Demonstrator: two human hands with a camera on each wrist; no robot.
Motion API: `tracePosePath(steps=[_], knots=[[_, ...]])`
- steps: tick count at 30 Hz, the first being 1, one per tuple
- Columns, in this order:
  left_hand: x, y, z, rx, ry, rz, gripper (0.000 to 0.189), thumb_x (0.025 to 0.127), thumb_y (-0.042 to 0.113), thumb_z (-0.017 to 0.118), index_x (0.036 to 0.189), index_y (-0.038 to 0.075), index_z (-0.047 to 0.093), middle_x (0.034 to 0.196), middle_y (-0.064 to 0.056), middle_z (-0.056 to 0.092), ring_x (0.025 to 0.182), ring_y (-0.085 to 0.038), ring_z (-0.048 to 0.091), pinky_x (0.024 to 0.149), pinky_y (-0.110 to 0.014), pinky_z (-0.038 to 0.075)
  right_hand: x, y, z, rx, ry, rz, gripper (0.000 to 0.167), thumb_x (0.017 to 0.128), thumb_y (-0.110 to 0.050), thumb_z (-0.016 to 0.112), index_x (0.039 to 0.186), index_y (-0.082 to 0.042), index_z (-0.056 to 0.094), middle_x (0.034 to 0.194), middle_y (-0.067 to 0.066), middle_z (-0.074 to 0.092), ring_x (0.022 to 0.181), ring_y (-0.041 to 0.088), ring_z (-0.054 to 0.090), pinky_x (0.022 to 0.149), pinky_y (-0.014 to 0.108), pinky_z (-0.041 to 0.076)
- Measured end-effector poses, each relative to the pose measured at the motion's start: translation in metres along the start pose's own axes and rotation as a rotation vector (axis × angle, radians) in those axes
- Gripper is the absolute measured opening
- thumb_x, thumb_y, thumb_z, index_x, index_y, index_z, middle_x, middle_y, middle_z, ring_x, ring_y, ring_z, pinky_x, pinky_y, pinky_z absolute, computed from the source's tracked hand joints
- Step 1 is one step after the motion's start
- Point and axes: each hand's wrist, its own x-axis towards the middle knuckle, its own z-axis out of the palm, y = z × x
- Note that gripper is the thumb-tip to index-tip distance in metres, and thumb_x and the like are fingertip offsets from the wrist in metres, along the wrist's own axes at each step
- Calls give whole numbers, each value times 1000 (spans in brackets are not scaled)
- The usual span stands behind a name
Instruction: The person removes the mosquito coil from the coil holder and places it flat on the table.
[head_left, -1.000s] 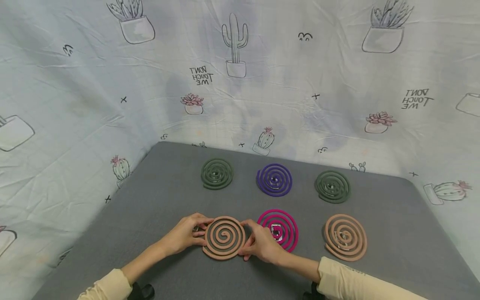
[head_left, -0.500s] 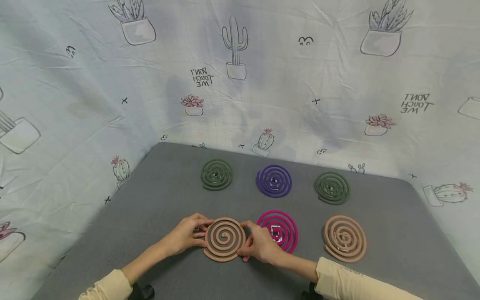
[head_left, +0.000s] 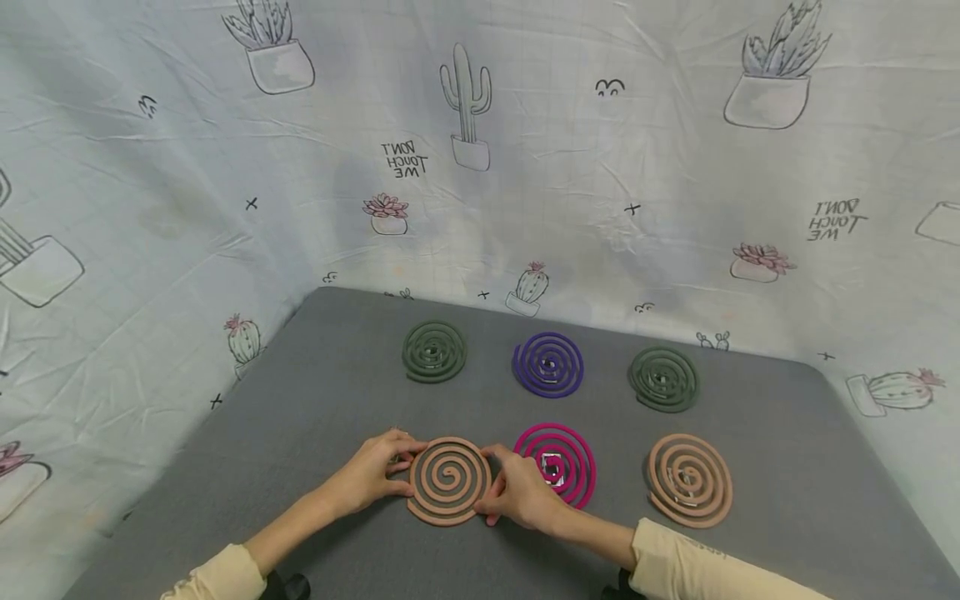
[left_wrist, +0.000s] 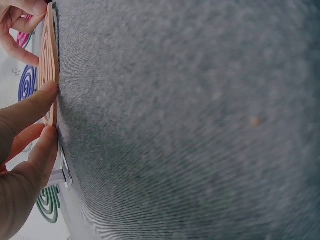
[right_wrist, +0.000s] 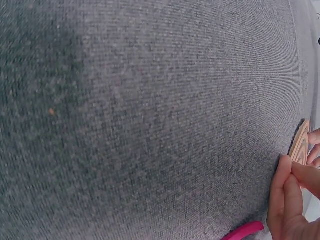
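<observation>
A tan spiral mosquito coil (head_left: 450,472) is held between both hands at the front left of the grey table. My left hand (head_left: 375,475) grips its left edge, thumb nearest me and fingers on the far side. The right hand (head_left: 521,492) pinches the opposite edge, partly covering the pink coil (head_left: 591,467) behind it. In the left wrist view the tan coil (left_wrist: 48,60) is seen almost edge-on, close to the cloth. A shiny metal piece (left_wrist: 65,175) shows past the left fingers. Whether the coil touches the table I cannot tell.
A second tan coil (head_left: 687,475) lies at the right. Along the back sit a green coil (head_left: 433,352), a purple coil (head_left: 549,365) and another green coil (head_left: 663,379), with small metal pieces at their centres. A cactus-print cloth (head_left: 570,150) hangs behind the grey table (head_left: 337,358).
Hands and tan coil stay almost in place. The whole scene sits slightly lower in the head view.
</observation>
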Motion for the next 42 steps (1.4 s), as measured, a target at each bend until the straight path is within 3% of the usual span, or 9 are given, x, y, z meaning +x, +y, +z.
tracePosePath(steps=[3,7,13,18,22,27,33,39,42], knots=[[-1,0,1,-11,-1,-12,57,72,3,79,123,-8,57,115,-17,58,115,-40,54,90,-28,53,-1,-1,0,1,6,3,65,75,0,77,130,13,44,60,4,66,50,15,64,42,16,44],[-3,-1,1,1,6,-5,56,73,4,78,123,-9,57,117,-19,57,116,-40,54,90,-28,53,-3,-4,-3,4,26,2,61,79,-2,75,129,13,45,65,5,68,53,15,65,42,16,43],[-7,1,1,-24,89,19,53,72,2,78,121,-5,60,117,-19,60,114,-40,56,85,-26,56,-8,-9,-12,113,75,-27,46,85,0,68,125,13,50,86,16,70,69,22,70,57,18,55],[-9,5,5,-134,154,25,51,74,2,77,122,-2,60,117,-17,62,108,-34,60,85,-27,57,-13,-8,-19,176,142,-73,41,86,-5,68,123,8,56,103,22,69,87,25,70,73,20,58],[-6,12,8,-256,183,19,49,76,2,75,123,0,60,118,-18,62,107,-35,60,87,-29,56,-16,-2,-25,314,158,-101,46,86,-7,68,126,8,53,113,27,64,98,27,68,82,21,56],[-1,23,15,-438,154,19,48,81,4,72,126,-3,57,124,-22,60,110,-40,58,91,-30,54,-24,10,-33,488,184,-166,48,86,-3,67,129,10,50,121,34,57,103,27,66,86,24,55],[10,41,30,-664,78,4,46,86,4,68,129,-4,54,130,-27,54,116,-39,55,94,-27,52,-42,24,-43,521,235,-268,46,86,3,65,129,10,50,125,24,60,106,23,65,87,29,56],[22,55,41,-746,45,-33,45,88,7,67,130,0,55,131,-26,54,119,-34,55,92,-22,52,-61,34,-54,478,295,-328,44,85,7,64,127,10,52,126,13,62,108,22,64,90,31,55],[27,56,46,-726,65,-19,44,86,6,68,128,-1,56,128,-25,57,116,-32,58,91,-23,53,-69,38,-57,452,311,-326,42,85,8,63,126,9,53,125,10,63,109,24,64,92,32,54]])
